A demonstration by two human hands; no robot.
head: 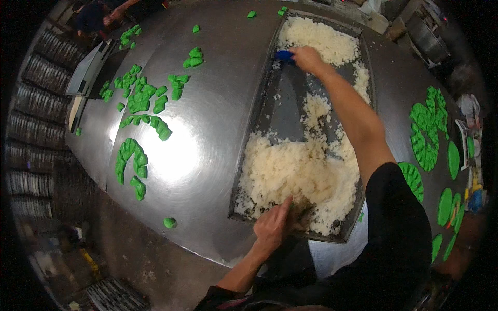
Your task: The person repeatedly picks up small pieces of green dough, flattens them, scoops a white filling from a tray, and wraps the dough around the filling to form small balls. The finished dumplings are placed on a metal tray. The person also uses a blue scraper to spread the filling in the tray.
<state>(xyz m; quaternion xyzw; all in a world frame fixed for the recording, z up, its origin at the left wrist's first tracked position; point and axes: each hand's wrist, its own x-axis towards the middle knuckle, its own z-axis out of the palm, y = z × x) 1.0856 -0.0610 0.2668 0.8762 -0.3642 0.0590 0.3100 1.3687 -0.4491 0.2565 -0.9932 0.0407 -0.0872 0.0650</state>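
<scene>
A long shallow metal tray (254, 112) lies before me, holding white crumbly food (288, 165) that looks like grated coconut or rice. Most of it is heaped at the near end, with another band at the far end. My right hand (308, 59) reaches to the tray's far left part, its fingers closed around a blue scraper (284, 55). At the near edge, my left hand (272, 225) rests by the heap, index finger extended over it; whether it grips anything there is hidden.
Green dough pieces (142, 97) lie scattered on the metal table (218, 116) at left. Flattened green dough rounds (424, 147) cover the right side. A white-topped machine (87, 70) stands at the left edge. Another person's hand (113, 17) shows at top left; metal bowls (426, 39) stand top right.
</scene>
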